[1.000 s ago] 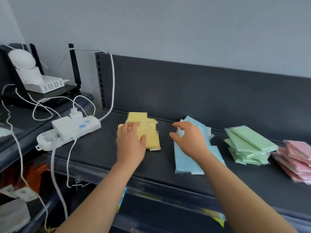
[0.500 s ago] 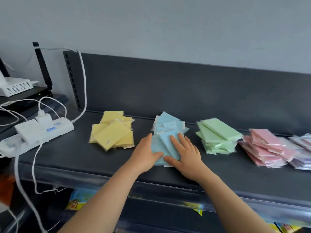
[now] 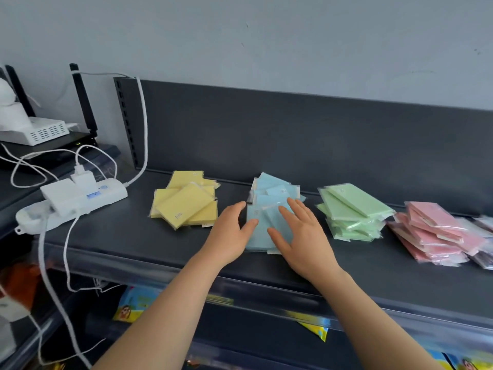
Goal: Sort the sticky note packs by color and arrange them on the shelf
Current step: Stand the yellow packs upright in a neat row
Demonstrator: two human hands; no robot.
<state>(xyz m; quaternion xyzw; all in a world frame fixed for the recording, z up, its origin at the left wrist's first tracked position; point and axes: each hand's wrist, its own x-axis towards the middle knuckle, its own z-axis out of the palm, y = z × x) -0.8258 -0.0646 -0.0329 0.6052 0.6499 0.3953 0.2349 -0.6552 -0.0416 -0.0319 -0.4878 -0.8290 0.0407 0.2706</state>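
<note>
Several colour piles share the dark shelf (image 3: 120, 236), which keeps a bare strip along its front edge at 6 o'clock. We see a white power strip (image 3: 80, 198) at the 9 o'clock end. From the blue pile (image 3: 269, 188), the yellow pile (image 3: 184, 201) lies at 9 o'clock, and the green pile (image 3: 349, 206) and pink pile (image 3: 432, 231) at 3 o'clock. Our left hand (image 3: 229, 236) and right hand (image 3: 301, 236) rest flat, fingers straight, on the blue packs. We cannot read the small pack labels.
</note>
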